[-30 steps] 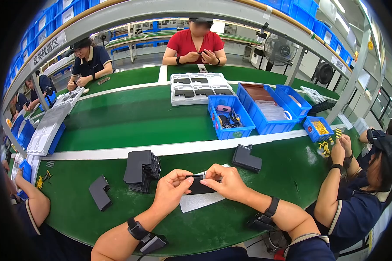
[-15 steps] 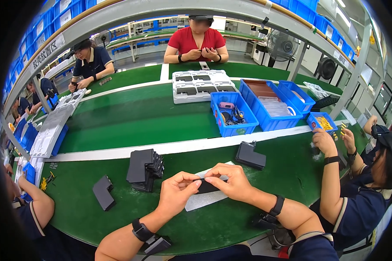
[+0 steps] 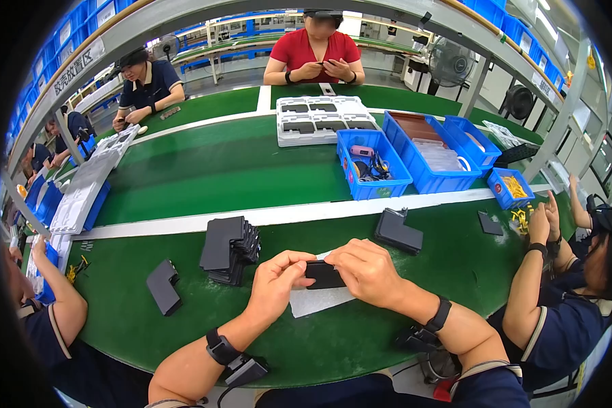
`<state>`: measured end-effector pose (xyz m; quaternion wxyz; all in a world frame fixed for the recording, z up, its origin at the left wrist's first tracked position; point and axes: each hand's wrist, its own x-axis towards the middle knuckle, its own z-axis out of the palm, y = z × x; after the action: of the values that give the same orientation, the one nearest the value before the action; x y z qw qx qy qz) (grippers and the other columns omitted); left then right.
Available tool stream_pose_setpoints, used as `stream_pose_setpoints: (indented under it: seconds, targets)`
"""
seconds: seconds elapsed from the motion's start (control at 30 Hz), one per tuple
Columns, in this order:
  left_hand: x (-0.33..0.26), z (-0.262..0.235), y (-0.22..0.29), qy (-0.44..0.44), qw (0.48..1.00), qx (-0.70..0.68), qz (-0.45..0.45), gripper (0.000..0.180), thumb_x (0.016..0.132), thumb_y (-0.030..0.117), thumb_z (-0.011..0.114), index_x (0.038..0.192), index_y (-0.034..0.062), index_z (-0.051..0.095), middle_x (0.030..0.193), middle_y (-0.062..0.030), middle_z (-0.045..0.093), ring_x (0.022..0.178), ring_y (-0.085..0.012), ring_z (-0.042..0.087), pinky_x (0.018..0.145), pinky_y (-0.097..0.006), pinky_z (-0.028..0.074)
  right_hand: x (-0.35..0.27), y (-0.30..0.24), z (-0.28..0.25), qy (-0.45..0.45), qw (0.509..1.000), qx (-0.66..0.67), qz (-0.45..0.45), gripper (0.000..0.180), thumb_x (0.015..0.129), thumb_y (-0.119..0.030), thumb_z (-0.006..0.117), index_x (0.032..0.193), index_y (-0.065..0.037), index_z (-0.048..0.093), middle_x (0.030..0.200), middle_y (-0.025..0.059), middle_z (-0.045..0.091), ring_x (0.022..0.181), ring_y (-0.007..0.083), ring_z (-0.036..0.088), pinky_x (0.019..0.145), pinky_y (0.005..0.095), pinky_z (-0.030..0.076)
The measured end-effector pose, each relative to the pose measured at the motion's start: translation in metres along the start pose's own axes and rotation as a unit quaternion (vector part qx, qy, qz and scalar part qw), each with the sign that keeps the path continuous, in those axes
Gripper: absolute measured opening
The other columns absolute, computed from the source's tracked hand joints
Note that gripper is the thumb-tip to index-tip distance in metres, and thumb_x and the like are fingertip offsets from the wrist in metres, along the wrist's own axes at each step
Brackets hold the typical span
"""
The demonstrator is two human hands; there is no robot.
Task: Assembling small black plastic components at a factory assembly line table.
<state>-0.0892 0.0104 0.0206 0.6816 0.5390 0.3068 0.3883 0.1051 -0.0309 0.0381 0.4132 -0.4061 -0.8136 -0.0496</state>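
Observation:
A dark, flat plastic piece [image 3: 324,275] is held between my two hands, its broad face tilted up toward me. My left hand [image 3: 277,284] pinches its left end with thumb and fingers. At its upper right, my right hand [image 3: 365,270] grips the edge, with the fingers covering that corner. Beneath the piece lies a whitish sheet [image 3: 314,302] on the green table. To the left stands a stack of black L-shaped plastic pieces [image 3: 222,246], with a single L-shaped piece [image 3: 162,287] nearer me. Beyond my right hand sit more black L-shaped pieces [image 3: 399,231].
Across a white strip [image 3: 279,215] stand blue bins [image 3: 374,188] with tools, sheets and yellow bits. A white moulded tray [image 3: 306,139] holds dark parts. Co-workers sit at both sides, their arms [image 3: 523,279] near the table edge; another [image 3: 316,58] sits opposite.
The piece in my hands has tipped so more of its face shows. My right hand has shifted its grip along the upper edge. The co-worker's hands at right moved away from the yellow-bit bin.

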Motion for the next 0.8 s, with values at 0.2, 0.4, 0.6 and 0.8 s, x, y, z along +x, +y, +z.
stream_pose_setpoints:
  seconds: [0.2, 0.4, 0.6, 0.8]
  targets:
    - [-0.001, 0.002, -0.003, 0.014, 1.0, 0.023, 0.005, 0.019, 0.092, 0.016, 0.058, 0.101, -0.0008, 0.063, 0.095, -0.0049, 0.064, 0.086, -0.0096, 0.061, 0.074, -0.028, 0.056, -0.004, 0.01, 0.0, -0.009, 0.998, 0.058, 0.012, 0.025, 0.07, 0.009, 0.061, 0.092, -0.001, 0.067, 0.087, 0.0099, 0.067, 0.071, 0.0238, 0.062, 0.064, 0.0323, 0.049]
    - [-0.004, 0.001, -0.006, 0.006, 0.999, 0.023, 0.024, 0.016, 0.09, 0.013, 0.062, 0.099, -0.0006, 0.063, 0.095, -0.0055, 0.065, 0.086, -0.0101, 0.062, 0.074, -0.028, 0.056, 0.0, -0.002, -0.006, -0.048, 0.948, 0.205, 0.238, 0.011, 0.079, -0.006, 0.067, 0.088, -0.001, 0.068, 0.082, 0.0108, 0.068, 0.068, 0.0207, 0.063, 0.065, 0.0294, 0.048]
    - [-0.004, 0.002, -0.007, -0.006, 0.999, 0.026, 0.035, 0.02, 0.089, 0.015, 0.064, 0.101, -0.0004, 0.062, 0.095, -0.0053, 0.065, 0.085, -0.0092, 0.061, 0.073, -0.026, 0.054, -0.001, 0.001, -0.005, -0.043, 0.975, 0.158, 0.151, 0.009, 0.079, -0.009, 0.069, 0.083, -0.001, 0.068, 0.075, 0.0099, 0.067, 0.064, 0.0215, 0.061, 0.059, 0.0303, 0.046]
    - [-0.004, 0.007, 0.0, 0.002, 1.0, 0.0, -0.015, 0.025, 0.09, 0.021, 0.065, 0.104, 0.001, 0.063, 0.092, -0.003, 0.065, 0.081, -0.0071, 0.06, 0.07, -0.023, 0.051, 0.0, 0.003, -0.005, -0.042, 0.99, 0.108, 0.086, 0.008, 0.077, -0.009, 0.07, 0.081, -0.002, 0.069, 0.074, 0.0085, 0.066, 0.064, 0.0223, 0.06, 0.056, 0.0336, 0.046]
